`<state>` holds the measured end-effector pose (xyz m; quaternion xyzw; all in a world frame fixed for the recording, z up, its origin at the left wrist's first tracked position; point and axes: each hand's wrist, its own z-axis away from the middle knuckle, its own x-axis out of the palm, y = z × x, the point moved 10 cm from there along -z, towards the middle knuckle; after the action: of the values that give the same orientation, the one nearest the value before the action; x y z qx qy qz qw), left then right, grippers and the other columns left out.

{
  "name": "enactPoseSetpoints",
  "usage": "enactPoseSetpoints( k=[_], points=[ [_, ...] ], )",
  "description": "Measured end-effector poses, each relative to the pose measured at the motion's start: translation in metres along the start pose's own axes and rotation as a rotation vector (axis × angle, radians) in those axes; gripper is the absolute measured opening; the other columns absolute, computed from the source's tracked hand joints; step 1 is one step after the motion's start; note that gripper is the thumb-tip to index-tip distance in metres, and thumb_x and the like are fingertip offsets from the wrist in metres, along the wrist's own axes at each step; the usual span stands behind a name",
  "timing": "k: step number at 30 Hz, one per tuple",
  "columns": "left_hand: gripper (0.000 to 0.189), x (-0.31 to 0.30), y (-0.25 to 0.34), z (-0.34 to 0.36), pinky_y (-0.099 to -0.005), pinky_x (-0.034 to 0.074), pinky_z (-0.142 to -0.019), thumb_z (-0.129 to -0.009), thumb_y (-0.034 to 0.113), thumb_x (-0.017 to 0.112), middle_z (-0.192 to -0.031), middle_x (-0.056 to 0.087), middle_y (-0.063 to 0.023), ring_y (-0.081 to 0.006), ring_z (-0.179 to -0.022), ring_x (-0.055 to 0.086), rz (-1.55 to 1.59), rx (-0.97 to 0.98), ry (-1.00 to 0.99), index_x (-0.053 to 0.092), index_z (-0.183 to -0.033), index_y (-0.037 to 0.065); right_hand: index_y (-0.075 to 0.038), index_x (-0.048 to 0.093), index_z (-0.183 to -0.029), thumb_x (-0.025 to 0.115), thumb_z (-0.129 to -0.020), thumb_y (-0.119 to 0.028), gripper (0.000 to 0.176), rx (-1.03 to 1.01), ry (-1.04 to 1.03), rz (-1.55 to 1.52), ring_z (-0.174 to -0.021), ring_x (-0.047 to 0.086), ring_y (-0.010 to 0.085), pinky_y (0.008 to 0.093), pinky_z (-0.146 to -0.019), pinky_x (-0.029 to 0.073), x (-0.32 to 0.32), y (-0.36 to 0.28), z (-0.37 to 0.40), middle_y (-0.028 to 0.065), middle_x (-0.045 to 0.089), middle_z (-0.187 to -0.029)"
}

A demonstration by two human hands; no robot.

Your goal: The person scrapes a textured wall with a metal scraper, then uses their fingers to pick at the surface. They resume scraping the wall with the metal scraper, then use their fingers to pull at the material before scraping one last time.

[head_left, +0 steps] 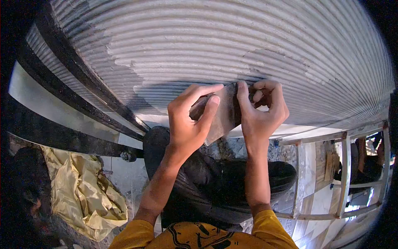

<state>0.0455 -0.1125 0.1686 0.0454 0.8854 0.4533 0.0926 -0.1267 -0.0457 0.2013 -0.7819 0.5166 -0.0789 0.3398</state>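
We've got the brown sheet (pixel 224 113) between our hands, below the ribbed surface (pixel 199 54). Our left hand (pixel 186 118) pinches its left side; our right hand (pixel 263 114) curls at its right edge, exact grip unclear.

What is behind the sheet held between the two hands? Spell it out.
Above the sheet shows the ribbed panel; past its lower end, littered ground. The part directly behind it, between the left hand and right hand, is covered and cannot be seen.
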Motion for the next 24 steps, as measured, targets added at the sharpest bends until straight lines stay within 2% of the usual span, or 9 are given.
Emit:
enactPoseSetpoints(
  k=[2,7,11,15,17,20,21,23,24],
  points=[
    [0.018,-0.003,0.009,-0.002,-0.0275,0.050,-0.072,-0.090,0.003,0.063,-0.086,0.067,-0.0136,-0.0167,-0.077,0.065,-0.042,0.101,0.017,0.069,-0.106,-0.002,-0.004,0.059,-0.076,0.082,-0.072,-0.005,0.024,-0.020,0.011,-0.006,-0.050,0.046,0.0096,0.0252,-0.048,0.040,0.000,0.002,-0.002,0.0019,0.052,-0.058],
    [0.019,-0.001,0.009,-0.003,-0.0276,0.049,-0.075,-0.091,0.007,0.064,-0.088,0.068,-0.0114,-0.0158,-0.081,0.064,-0.045,0.083,-0.004,0.069,-0.107,-0.001,-0.004,0.059,-0.074,0.079,-0.071,-0.001,0.020,-0.062,0.031,0.003,-0.053,0.053,0.0096,0.0248,-0.051,0.044,-0.002,0.000,-0.003,0.0048,0.059,-0.062],
    [0.019,0.006,0.017,-0.007,-0.0276,0.048,-0.075,-0.091,0.009,0.065,-0.087,0.067,-0.0100,-0.0151,-0.081,0.063,-0.065,0.112,-0.032,0.070,-0.106,-0.001,-0.003,0.065,-0.081,0.076,-0.071,0.002,0.016,-0.118,0.023,-0.030,-0.057,0.062,0.0138,0.0268,-0.055,0.049,-0.005,-0.006,0.002,0.0079,0.065,-0.069],
    [0.018,0.013,0.020,-0.010,-0.0282,0.048,-0.073,-0.091,0.008,0.064,-0.086,0.067,-0.0109,-0.0162,-0.079,0.063,-0.046,0.131,-0.043,0.070,-0.106,-0.001,-0.003,0.070,-0.092,0.075,-0.071,0.004,0.023,-0.224,0.019,-0.015,-0.059,0.065,0.0176,0.0289,-0.056,0.051,-0.009,-0.016,0.008,0.0097,0.067,-0.075],
    [0.018,0.017,0.023,-0.011,-0.0326,0.051,-0.071,-0.089,0.002,0.063,-0.087,0.067,-0.0161,-0.0270,-0.079,0.068,-0.054,0.153,-0.054,0.069,-0.106,-0.001,-0.003,0.070,-0.095,0.075,-0.072,0.004,0.025,-0.190,-0.011,-0.014,-0.060,0.065,0.0174,0.0289,-0.056,0.051,-0.009,-0.016,0.010,0.0100,0.067,-0.077],
    [0.018,0.016,0.027,-0.012,-0.0336,0.051,-0.071,-0.089,0.003,0.063,-0.088,0.067,-0.0162,-0.0284,-0.079,0.068,-0.067,0.156,-0.047,0.069,-0.106,0.000,-0.002,0.070,-0.099,0.076,-0.073,0.004,0.027,-0.139,-0.029,-0.032,-0.061,0.065,0.0168,0.0285,-0.056,0.051,-0.006,-0.012,0.013,0.0103,0.067,-0.079],
    [0.018,0.016,0.028,-0.012,-0.0336,0.051,-0.071,-0.089,0.003,0.063,-0.088,0.067,-0.0162,-0.0284,-0.079,0.068,-0.067,0.157,-0.047,0.069,-0.106,0.000,-0.002,0.070,-0.100,0.076,-0.073,0.003,0.027,-0.120,-0.018,-0.048,-0.061,0.065,0.0165,0.0282,-0.056,0.051,-0.005,-0.010,0.015,0.0103,0.067,-0.080],
    [0.017,0.014,0.028,-0.012,-0.0300,0.049,-0.075,-0.090,0.005,0.063,-0.086,0.067,-0.0126,-0.0195,-0.080,0.065,-0.089,0.131,-0.039,0.070,-0.105,-0.001,-0.002,0.070,-0.101,0.075,-0.074,0.003,0.027,-0.074,-0.009,-0.064,-0.062,0.065,0.0165,0.0280,-0.056,0.051,-0.004,-0.009,0.019,0.0101,0.067,-0.080],
    [0.017,0.013,0.030,-0.013,-0.0300,0.049,-0.075,-0.090,0.005,0.063,-0.086,0.067,-0.0126,-0.0195,-0.080,0.065,-0.093,0.135,-0.038,0.070,-0.105,-0.001,-0.002,0.070,-0.101,0.075,-0.075,0.003,0.027,-0.027,0.001,-0.076,-0.062,0.065,0.0165,0.0279,-0.056,0.050,-0.003,-0.005,0.020,0.0100,0.066,-0.079]
  ],
)
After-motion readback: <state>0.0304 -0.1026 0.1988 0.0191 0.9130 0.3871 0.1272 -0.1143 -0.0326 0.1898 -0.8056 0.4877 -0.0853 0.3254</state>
